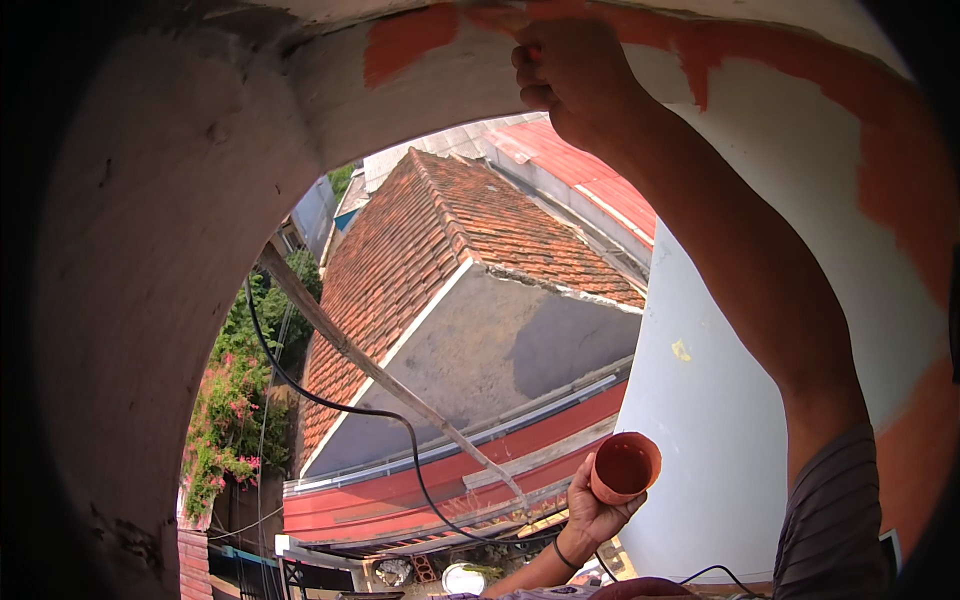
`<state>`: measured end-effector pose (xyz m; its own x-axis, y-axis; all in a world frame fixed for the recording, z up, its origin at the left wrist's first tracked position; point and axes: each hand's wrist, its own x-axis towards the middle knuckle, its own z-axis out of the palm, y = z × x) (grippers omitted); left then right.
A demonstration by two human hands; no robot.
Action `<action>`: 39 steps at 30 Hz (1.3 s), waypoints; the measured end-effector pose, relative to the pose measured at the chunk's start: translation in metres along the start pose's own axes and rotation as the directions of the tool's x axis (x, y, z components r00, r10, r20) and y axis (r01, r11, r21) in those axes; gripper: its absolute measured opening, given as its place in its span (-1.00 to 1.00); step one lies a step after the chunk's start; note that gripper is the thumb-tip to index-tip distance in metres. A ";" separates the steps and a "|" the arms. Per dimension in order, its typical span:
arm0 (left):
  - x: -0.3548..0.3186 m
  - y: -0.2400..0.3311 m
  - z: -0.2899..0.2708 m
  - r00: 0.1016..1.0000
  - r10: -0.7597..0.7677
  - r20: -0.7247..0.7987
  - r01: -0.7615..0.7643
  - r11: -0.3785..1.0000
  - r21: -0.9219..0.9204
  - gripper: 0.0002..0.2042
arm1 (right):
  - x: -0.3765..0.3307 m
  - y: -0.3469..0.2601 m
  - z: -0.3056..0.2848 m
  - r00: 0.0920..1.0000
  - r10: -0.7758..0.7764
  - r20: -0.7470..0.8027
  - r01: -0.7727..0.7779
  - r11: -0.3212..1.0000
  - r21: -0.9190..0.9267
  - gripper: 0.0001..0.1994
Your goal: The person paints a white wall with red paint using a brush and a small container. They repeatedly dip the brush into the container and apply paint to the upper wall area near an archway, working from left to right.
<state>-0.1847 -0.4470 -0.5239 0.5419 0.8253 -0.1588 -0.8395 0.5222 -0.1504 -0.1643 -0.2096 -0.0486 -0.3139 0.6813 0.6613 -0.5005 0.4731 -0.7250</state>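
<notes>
My right hand is raised to the top of the view, its fingers closed round a paintbrush pressed to the band of wall under the ceiling. The brush is partly blurred, and my fist hides most of its handle. Red-orange paint covers patches of that band on both sides of the brush. Low down, my left hand grips a reddish cup from below and the side, with its mouth tilted toward me. Dark red paint shows inside the cup.
Right of the opening stands a pale wall with red paint along its upper and right edges. A wooden pole and a black cable cross the opening. Far below lie a tiled roof, red metal roofing and flowering shrubs.
</notes>
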 end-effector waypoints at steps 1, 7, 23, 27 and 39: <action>0.000 -0.001 -0.001 1.000 -0.006 0.021 0.006 1.000 0.008 -0.50 | 0.001 0.004 -0.002 0.998 -0.041 0.051 0.042 0.999 -0.017 -0.84; 0.000 -0.002 0.003 0.999 -0.005 0.044 0.004 1.000 0.025 -0.48 | 0.015 0.014 0.058 0.978 -0.189 0.092 0.170 0.455 -0.874 -0.89; -0.010 0.009 0.005 0.996 0.060 0.065 -0.059 0.998 -0.011 -0.42 | 0.030 0.025 0.118 0.927 -0.212 0.309 0.253 -0.255 -0.933 -0.89; -0.008 0.004 0.006 0.998 0.025 0.054 -0.024 1.000 -0.017 -0.40 | 0.054 0.053 0.095 0.925 -0.229 0.304 0.379 0.492 -0.784 -0.95; -0.004 -0.001 0.013 0.998 0.027 0.065 -0.026 1.000 -0.006 -0.50 | 0.022 0.007 0.075 0.996 -0.054 0.075 0.034 0.967 0.253 -0.88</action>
<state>-0.1869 -0.4477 -0.5102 0.5154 0.8512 -0.0988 -0.8532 0.4990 -0.1518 -0.2354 -0.2335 -0.0251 -0.3458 0.6109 0.7121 -0.6988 0.3387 -0.6300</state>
